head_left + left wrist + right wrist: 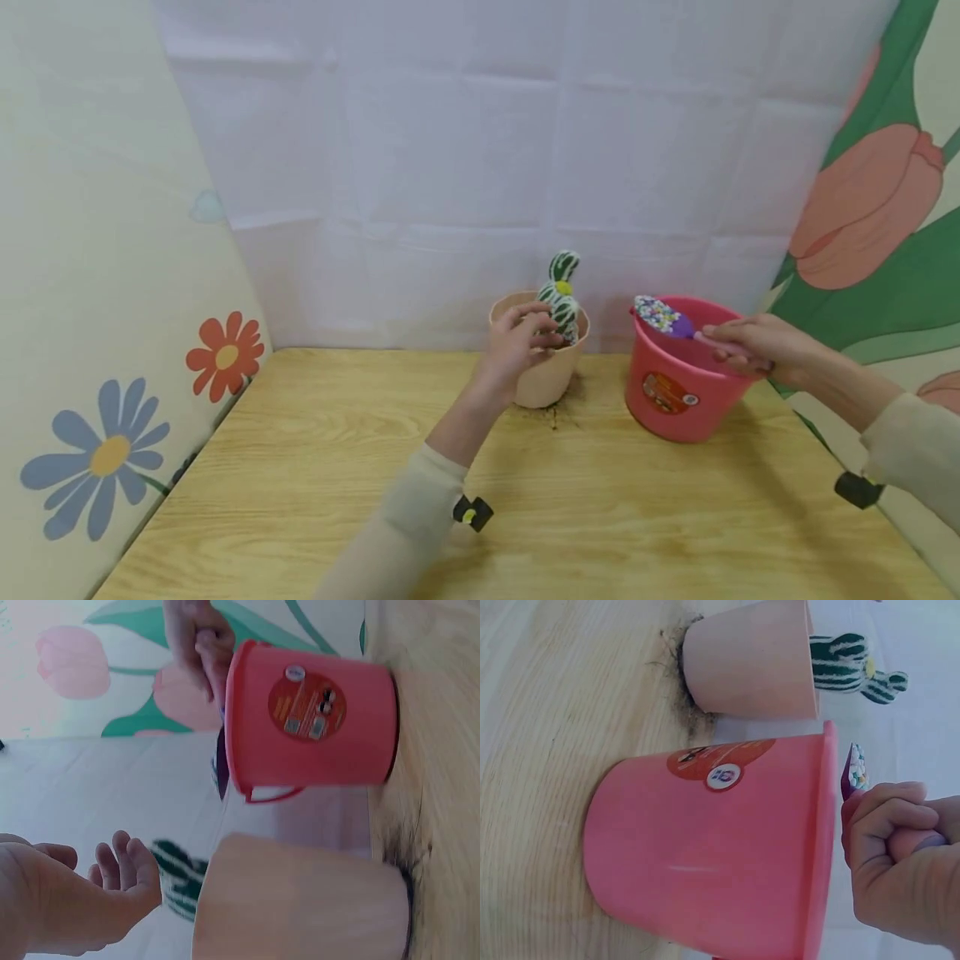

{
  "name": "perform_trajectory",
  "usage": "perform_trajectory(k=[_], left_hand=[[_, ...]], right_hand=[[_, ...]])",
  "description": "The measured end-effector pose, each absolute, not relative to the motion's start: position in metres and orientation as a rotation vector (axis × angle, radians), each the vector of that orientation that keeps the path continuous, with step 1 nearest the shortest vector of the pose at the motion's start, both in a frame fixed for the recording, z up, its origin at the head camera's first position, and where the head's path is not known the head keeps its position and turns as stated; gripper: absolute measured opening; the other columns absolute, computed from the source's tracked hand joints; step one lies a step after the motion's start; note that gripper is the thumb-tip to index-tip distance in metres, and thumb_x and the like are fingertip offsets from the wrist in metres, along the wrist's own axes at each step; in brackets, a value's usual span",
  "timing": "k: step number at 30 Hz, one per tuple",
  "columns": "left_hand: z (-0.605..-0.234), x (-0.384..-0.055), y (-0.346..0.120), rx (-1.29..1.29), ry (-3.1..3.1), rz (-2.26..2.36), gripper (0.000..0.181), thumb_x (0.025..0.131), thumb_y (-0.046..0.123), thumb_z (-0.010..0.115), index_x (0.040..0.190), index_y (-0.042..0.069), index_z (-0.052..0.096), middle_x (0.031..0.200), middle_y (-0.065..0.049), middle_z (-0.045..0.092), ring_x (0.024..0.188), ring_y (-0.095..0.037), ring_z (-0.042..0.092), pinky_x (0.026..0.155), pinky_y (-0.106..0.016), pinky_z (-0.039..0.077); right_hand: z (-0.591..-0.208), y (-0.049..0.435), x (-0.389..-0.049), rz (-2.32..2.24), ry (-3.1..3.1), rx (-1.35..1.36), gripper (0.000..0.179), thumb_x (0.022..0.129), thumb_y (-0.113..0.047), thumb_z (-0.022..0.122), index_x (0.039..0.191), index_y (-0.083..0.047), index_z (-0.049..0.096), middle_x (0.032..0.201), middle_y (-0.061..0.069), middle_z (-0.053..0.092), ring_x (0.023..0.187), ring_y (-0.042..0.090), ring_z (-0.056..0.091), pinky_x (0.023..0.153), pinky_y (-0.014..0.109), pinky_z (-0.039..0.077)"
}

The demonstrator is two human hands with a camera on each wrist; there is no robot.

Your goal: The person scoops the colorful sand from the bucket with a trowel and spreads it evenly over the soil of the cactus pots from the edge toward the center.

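My right hand [765, 346] grips the pale pink handle of a small purple trowel [681, 326] over the rim of a pink bucket [686, 392]. The trowel's blade carries a heap of multicoloured pebbles [654, 313]. A green and white striped cactus [847, 664] with a yellow flower stands in a beige pot [543, 379] left of the bucket. Beside the cactus is my left hand [517, 337], its fingers loosely bent and holding nothing. In the left wrist view, the fingertips [142, 859] are right at the cactus, above the pot's rim.
Dark crumbs of soil [558, 408] lie round the pot's foot on the wood-grain table [337, 467]. Behind the pot and bucket hangs a creased white cloth [412, 167]. Flower-printed sheets [90, 292] stand at both sides.
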State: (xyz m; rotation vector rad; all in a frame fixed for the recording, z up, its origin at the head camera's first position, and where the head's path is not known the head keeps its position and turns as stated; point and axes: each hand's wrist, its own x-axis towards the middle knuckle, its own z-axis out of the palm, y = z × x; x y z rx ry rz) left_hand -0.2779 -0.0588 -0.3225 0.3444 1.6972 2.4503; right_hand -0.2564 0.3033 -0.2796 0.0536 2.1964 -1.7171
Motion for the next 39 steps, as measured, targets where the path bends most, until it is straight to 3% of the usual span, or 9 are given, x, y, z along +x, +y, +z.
perform_trajectory(k=[8,11,19,27,33,36,39], left_hand=[[-0.327,-0.307,-0.094,0.183,1.960,2.640,0.030,0.101,0.013,0.058,0.129,0.003,0.058,0.108,-0.014,0.065,0.103,-0.036,0.064,0.089,-0.042,0.055],[-0.330,-0.316,-0.106,0.094,2.026,2.702,0.029,0.101,0.012,0.057,0.128,0.004,0.058,0.109,-0.015,0.063,0.101,-0.034,0.064,0.092,-0.046,0.053],[-0.343,-0.332,-0.119,-0.026,2.112,2.674,0.036,0.100,0.012,0.055,0.133,0.000,0.056,0.118,-0.023,0.060,0.107,-0.037,0.061,0.082,-0.032,0.053],[-0.366,-0.342,-0.106,-0.019,2.348,2.422,0.042,0.102,0.026,0.057,0.139,0.006,0.056,0.127,-0.015,0.058,0.114,-0.032,0.056,0.094,-0.046,0.049],[-0.382,-0.343,-0.087,0.047,2.380,2.312,0.052,0.101,0.028,0.061,0.147,0.007,0.050,0.138,-0.016,0.054,0.123,-0.029,0.054,0.099,-0.043,0.050],[-0.385,-0.343,-0.081,0.035,2.377,2.333,0.051,0.101,0.024,0.059,0.148,0.008,0.050,0.139,-0.016,0.053,0.125,-0.030,0.053,0.100,-0.043,0.050],[-0.385,-0.344,-0.079,0.017,2.344,2.381,0.047,0.102,0.022,0.058,0.147,0.007,0.052,0.138,-0.016,0.054,0.124,-0.030,0.053,0.099,-0.043,0.050]], right_hand=[[-0.271,0.292,-0.255,-1.666,2.240,0.057,0.034,0.107,-0.033,0.056,0.092,-0.004,0.067,0.067,0.001,0.057,0.046,0.008,0.040,0.044,0.022,0.032],[-0.266,0.286,-0.254,-1.627,2.270,0.037,0.034,0.106,-0.035,0.058,0.095,-0.004,0.066,0.068,0.001,0.056,0.047,0.009,0.039,0.044,0.022,0.031],[-0.249,0.267,-0.249,-1.579,2.278,0.020,0.039,0.102,-0.039,0.062,0.096,-0.001,0.065,0.066,0.001,0.054,0.047,0.010,0.038,0.044,0.023,0.028],[-0.237,0.252,-0.253,-1.594,2.216,-0.001,0.039,0.102,-0.035,0.064,0.112,0.002,0.065,0.071,0.002,0.057,0.048,0.009,0.039,0.045,0.021,0.030],[-0.234,0.243,-0.256,-1.594,2.204,0.022,0.047,0.100,-0.035,0.067,0.126,0.003,0.061,0.073,0.003,0.060,0.048,0.009,0.040,0.046,0.021,0.031],[-0.231,0.238,-0.258,-1.595,2.196,-0.030,0.050,0.102,-0.031,0.065,0.139,0.003,0.056,0.078,0.004,0.062,0.049,0.009,0.039,0.045,0.020,0.029],[-0.227,0.232,-0.262,-1.591,2.193,-0.074,0.047,0.103,-0.027,0.064,0.140,0.001,0.058,0.084,0.006,0.065,0.050,0.009,0.039,0.044,0.019,0.028]])
